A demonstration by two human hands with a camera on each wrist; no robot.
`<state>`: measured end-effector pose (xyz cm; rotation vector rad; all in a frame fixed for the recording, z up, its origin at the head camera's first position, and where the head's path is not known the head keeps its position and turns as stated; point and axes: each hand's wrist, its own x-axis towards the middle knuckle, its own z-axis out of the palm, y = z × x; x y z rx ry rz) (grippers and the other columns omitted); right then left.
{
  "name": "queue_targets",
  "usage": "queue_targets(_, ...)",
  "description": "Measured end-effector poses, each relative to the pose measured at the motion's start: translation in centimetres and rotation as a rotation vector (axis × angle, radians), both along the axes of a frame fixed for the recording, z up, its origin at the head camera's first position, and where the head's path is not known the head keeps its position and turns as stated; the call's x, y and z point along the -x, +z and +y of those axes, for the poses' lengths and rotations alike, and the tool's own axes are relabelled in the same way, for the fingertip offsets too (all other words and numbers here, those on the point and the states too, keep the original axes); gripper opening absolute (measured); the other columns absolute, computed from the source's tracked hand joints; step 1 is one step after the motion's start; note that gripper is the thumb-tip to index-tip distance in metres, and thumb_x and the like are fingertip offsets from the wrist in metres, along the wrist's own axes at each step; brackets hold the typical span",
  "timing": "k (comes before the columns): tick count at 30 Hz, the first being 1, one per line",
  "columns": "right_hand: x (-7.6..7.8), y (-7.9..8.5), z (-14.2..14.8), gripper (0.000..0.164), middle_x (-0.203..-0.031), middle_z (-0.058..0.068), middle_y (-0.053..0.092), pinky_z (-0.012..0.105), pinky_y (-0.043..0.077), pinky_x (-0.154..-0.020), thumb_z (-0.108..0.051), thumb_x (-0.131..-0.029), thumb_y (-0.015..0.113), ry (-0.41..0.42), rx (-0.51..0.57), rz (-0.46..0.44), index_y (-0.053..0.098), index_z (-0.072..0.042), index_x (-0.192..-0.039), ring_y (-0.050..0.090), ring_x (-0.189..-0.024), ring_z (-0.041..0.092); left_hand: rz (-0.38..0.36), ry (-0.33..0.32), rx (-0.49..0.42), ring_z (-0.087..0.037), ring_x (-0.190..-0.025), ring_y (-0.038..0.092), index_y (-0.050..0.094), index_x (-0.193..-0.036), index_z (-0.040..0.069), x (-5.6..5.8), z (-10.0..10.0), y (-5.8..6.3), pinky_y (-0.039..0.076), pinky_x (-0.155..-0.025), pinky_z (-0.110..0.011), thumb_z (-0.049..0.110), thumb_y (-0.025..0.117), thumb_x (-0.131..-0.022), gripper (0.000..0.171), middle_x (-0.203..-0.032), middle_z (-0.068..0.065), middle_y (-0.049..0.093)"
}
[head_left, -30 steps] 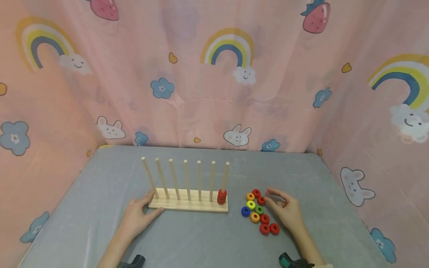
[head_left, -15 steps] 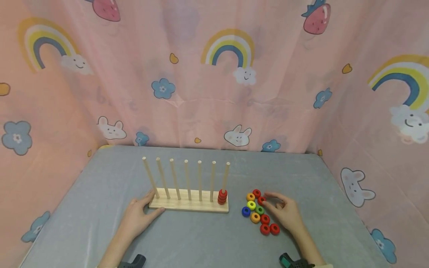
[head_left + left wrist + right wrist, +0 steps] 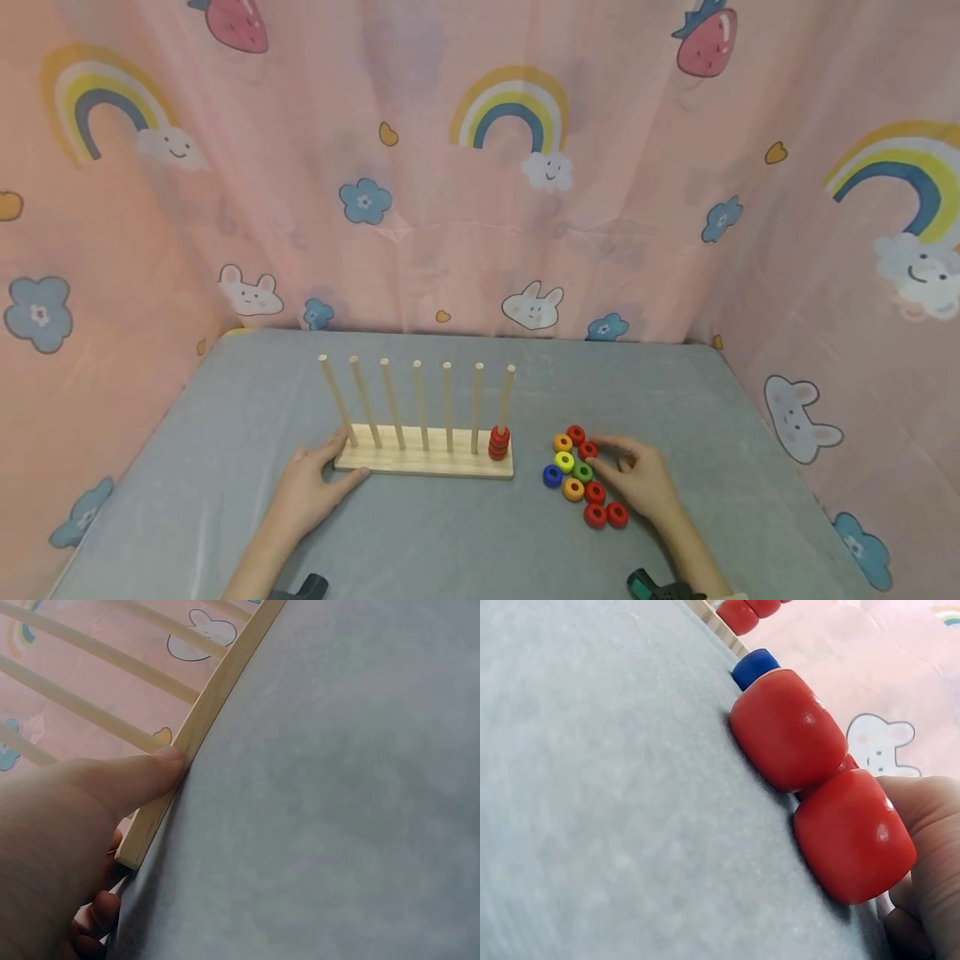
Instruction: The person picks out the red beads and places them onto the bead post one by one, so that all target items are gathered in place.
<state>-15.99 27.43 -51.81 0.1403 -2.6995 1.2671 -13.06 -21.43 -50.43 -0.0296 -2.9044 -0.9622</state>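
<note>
While a pink curtain (image 3: pixel 622 208) hangs behind, the grey tabletop (image 3: pixel 450 550) carries a wooden peg rack (image 3: pixel 420 463), its left end gripped by the left hand (image 3: pixel 303 492), thumb in front. Well to its right, the right hand (image 3: pixel 647 482), at the edge of the loose beads (image 3: pixel 582 473), has thumb and forefinger nearly together, pinching one red bead (image 3: pixel 586 451). Picking seems the step in hand; next probably calls for a clean upward lift.

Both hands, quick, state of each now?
Left hand: holding the long pale wooden peg rack.
Right hand: at a round red bead, pinching or not can't be told.
</note>
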Motion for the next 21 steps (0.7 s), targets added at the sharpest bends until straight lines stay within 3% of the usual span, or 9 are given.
queue_targets(6, -0.03, 0.18, 0.05, 0.032, -0.105, 0.011, 0.078, 0.025, 0.031, -0.042, -0.010, -0.086, 0.090, 0.008, -0.038, 0.000, 0.081, -0.008, -0.116, 0.027, -0.044, 0.004, 0.002, -0.003, -0.004, -0.027, -0.091, 0.056, 0.056, -0.153, 0.003, -0.08, 0.04, -0.08, 0.053, -0.084, -0.050, 0.049, 0.083, -0.091, 0.082, -0.156, -0.015, 0.055)
queue_targets(10, -0.04, 0.27, -0.02, 0.033, -0.103, 0.010, 0.076, 0.024, 0.033, -0.044, -0.008, -0.085, 0.090, 0.006, -0.066, 0.001, 0.081, -0.008, -0.117, 0.029, -0.045, 0.004, 0.007, -0.001, -0.004, -0.026, -0.089, 0.055, 0.056, -0.153, 0.002, -0.03, 0.02, -0.12, 0.052, -0.079, -0.047, 0.048, 0.084, -0.091, 0.082, -0.156, -0.014, 0.055)
queue_targets(21, -0.05, 0.11, -0.06, 0.031, -0.101, 0.008, 0.076, 0.024, 0.033, -0.043, -0.007, -0.085, 0.090, 0.014, -0.075, 0.025, 0.081, -0.009, -0.114, 0.030, -0.044, 0.004, 0.026, -0.005, 0.004, -0.029, -0.093, 0.057, 0.057, -0.152, 0.002, -0.18, 0.07, -0.03, 0.053, -0.089, -0.055, 0.048, 0.083, -0.091, 0.081, -0.154, -0.015, 0.056)
